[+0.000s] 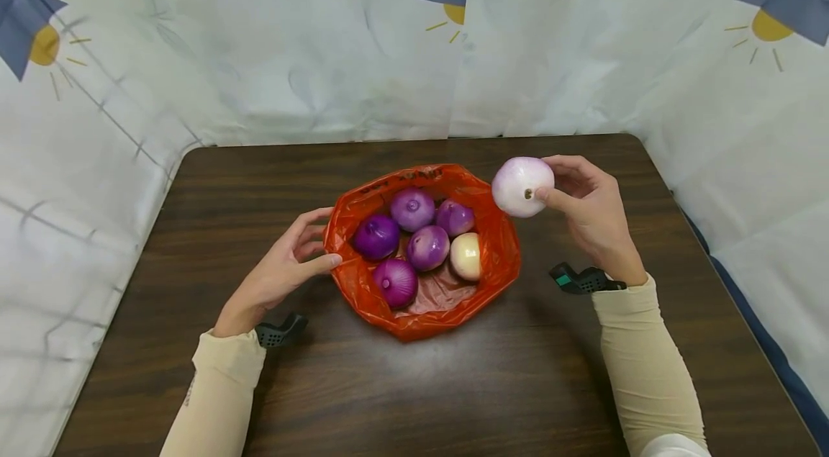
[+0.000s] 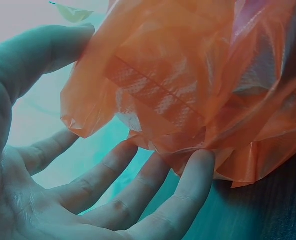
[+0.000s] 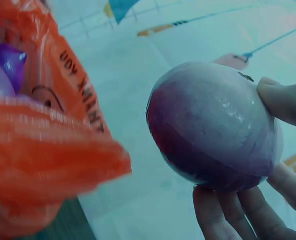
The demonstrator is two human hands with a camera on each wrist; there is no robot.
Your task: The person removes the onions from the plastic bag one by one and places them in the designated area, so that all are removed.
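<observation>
An open red plastic bag (image 1: 372,317) with a folded-down rim sits mid-table, holding several purple onions (image 1: 428,248) and a pale, yellowish-white onion (image 1: 465,256). At the bag's left side, my left hand (image 1: 285,259) holds the rim, its thumb over the edge and its fingers against the outside. In the left wrist view those fingers (image 2: 198,172) are spread under the crinkled plastic. My right hand (image 1: 592,209) grips a large whitish-purple onion (image 1: 521,187) between thumb and fingers, raised beside the bag's upper right rim. The right wrist view shows this onion's darker purple side.
A dark wood-grain table (image 1: 414,399) lies under everything. Behind and at both sides hangs a white printed sheet (image 1: 291,61) with lamp and orange shapes. Black wrist devices (image 1: 281,331) are strapped at both wrists.
</observation>
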